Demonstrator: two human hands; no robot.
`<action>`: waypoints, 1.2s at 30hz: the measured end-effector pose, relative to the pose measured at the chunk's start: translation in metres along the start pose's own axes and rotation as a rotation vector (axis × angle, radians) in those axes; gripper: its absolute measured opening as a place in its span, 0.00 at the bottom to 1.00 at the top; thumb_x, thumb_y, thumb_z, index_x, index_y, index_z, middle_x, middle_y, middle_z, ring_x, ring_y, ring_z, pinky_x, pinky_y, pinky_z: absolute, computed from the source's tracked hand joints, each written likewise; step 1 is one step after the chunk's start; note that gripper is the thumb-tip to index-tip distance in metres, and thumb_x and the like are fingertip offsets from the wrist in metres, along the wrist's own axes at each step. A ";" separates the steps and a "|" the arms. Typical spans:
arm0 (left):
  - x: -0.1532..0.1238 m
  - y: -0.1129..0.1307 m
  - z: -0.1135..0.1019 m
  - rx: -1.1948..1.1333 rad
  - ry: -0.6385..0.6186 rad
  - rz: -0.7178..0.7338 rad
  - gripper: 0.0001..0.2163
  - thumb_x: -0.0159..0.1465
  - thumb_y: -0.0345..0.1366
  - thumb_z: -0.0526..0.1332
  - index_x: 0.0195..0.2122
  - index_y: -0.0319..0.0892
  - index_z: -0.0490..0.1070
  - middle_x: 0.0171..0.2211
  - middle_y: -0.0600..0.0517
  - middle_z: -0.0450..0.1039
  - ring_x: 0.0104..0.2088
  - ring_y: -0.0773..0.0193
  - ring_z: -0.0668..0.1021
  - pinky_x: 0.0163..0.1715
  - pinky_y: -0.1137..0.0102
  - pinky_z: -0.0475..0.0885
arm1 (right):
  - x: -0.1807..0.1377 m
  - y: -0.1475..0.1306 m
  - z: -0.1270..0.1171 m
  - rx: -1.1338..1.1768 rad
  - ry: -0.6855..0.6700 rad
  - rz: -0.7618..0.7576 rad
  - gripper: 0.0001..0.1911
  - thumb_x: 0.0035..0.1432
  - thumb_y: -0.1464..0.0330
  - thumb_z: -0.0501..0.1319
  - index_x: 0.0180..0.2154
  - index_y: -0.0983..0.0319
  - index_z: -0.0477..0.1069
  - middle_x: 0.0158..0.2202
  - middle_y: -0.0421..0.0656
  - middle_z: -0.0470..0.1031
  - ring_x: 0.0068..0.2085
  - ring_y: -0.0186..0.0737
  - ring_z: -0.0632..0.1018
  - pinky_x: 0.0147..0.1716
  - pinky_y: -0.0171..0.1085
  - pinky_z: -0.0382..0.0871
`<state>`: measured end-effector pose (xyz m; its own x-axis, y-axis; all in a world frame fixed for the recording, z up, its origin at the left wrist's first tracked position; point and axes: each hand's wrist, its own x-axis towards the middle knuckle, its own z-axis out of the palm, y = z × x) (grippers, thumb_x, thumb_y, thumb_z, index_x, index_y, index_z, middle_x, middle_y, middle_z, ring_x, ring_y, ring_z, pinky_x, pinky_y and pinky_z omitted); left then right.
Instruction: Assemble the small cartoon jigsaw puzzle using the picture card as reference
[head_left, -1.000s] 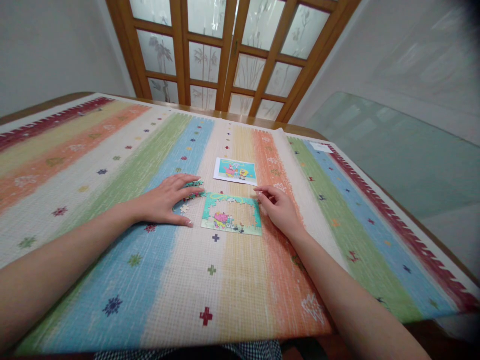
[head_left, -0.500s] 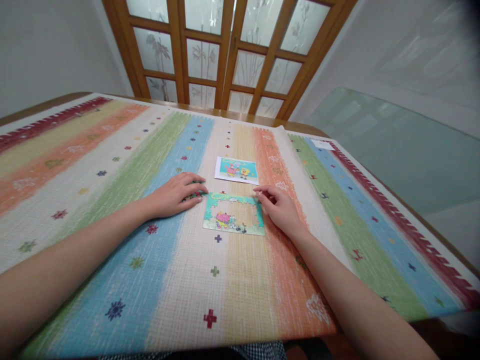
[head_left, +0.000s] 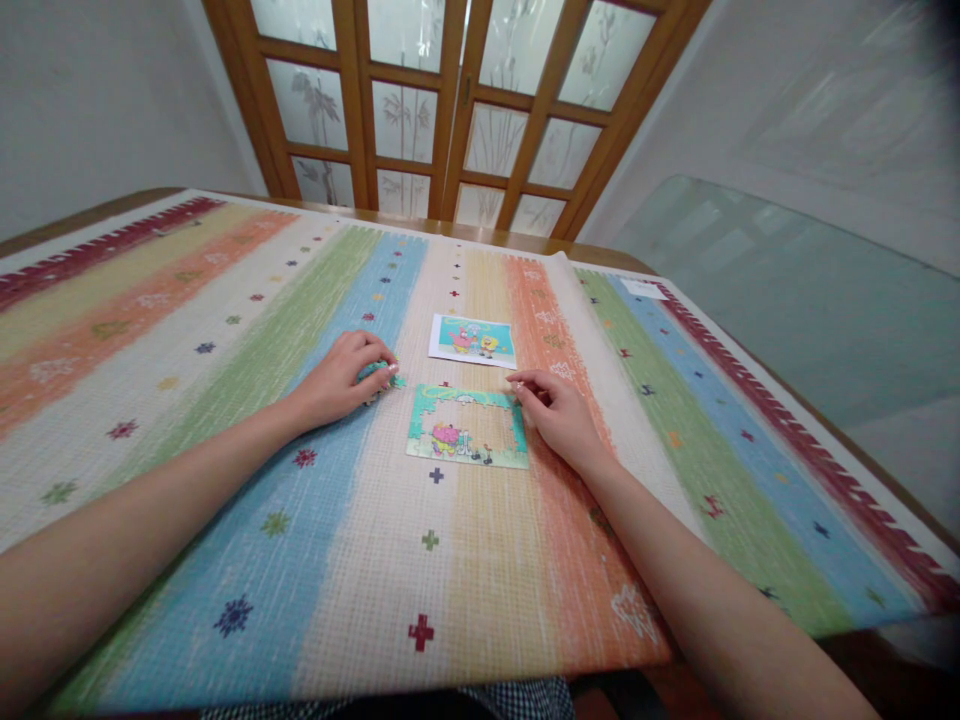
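Observation:
A partly assembled jigsaw puzzle (head_left: 421, 442) lies flat, its teal border joined around an open middle and a pink character at lower left. Left of it, my left hand (head_left: 339, 380) curls its fingers and thumb around loose teal puzzle pieces (head_left: 373, 370), partly hidden beneath. My right hand (head_left: 559, 412) is at the puzzle's upper right edge, thumb and index finger pinched together. Anything between those fingertips is too small to make out. Just beyond the puzzle lies a reference picture card (head_left: 472, 342) with cartoon characters on teal.
A striped tablecloth (head_left: 390, 560) covers the table. At the far right lies a small white card (head_left: 643, 289). A glass-like panel (head_left: 757, 260) stands along the table's right side, and wooden doors with patterned panes (head_left: 405, 120) rise behind.
My left hand has drawn back left from the puzzle's edge and curled, uncovering some teal pieces. My right hand stays at the puzzle's right edge.

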<state>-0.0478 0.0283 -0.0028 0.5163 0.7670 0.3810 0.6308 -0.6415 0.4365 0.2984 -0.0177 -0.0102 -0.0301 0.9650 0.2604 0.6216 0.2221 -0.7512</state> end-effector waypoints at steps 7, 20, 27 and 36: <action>-0.003 -0.029 -0.038 -0.168 -0.094 -0.104 0.17 0.67 0.51 0.60 0.41 0.42 0.75 0.40 0.48 0.75 0.40 0.58 0.75 0.45 0.63 0.69 | 0.001 0.003 -0.002 -0.005 0.018 -0.013 0.17 0.62 0.57 0.58 0.43 0.60 0.79 0.35 0.44 0.80 0.31 0.41 0.74 0.32 0.40 0.65; -0.012 -0.025 -0.044 -0.037 -0.440 -0.013 0.18 0.67 0.52 0.63 0.50 0.45 0.74 0.46 0.48 0.72 0.47 0.56 0.74 0.50 0.63 0.67 | -0.001 0.002 -0.003 -0.027 -0.002 -0.032 0.16 0.63 0.58 0.59 0.43 0.60 0.79 0.37 0.45 0.80 0.31 0.40 0.74 0.33 0.40 0.65; -0.011 -0.018 -0.039 -0.045 -0.387 0.022 0.16 0.68 0.51 0.61 0.43 0.43 0.74 0.42 0.49 0.72 0.44 0.58 0.74 0.47 0.65 0.67 | -0.001 0.001 -0.002 -0.027 -0.007 -0.045 0.15 0.63 0.59 0.59 0.42 0.59 0.79 0.37 0.44 0.80 0.32 0.40 0.74 0.33 0.41 0.65; -0.010 -0.014 -0.035 -0.133 -0.343 -0.007 0.16 0.66 0.51 0.63 0.36 0.41 0.74 0.35 0.51 0.71 0.36 0.62 0.73 0.37 0.68 0.67 | 0.000 0.000 -0.003 -0.025 0.002 -0.044 0.16 0.63 0.58 0.59 0.42 0.59 0.80 0.37 0.45 0.80 0.31 0.41 0.74 0.33 0.41 0.66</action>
<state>-0.0821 0.0291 0.0163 0.6906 0.7174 0.0916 0.5662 -0.6151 0.5488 0.3007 -0.0183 -0.0086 -0.0564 0.9543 0.2936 0.6389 0.2605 -0.7239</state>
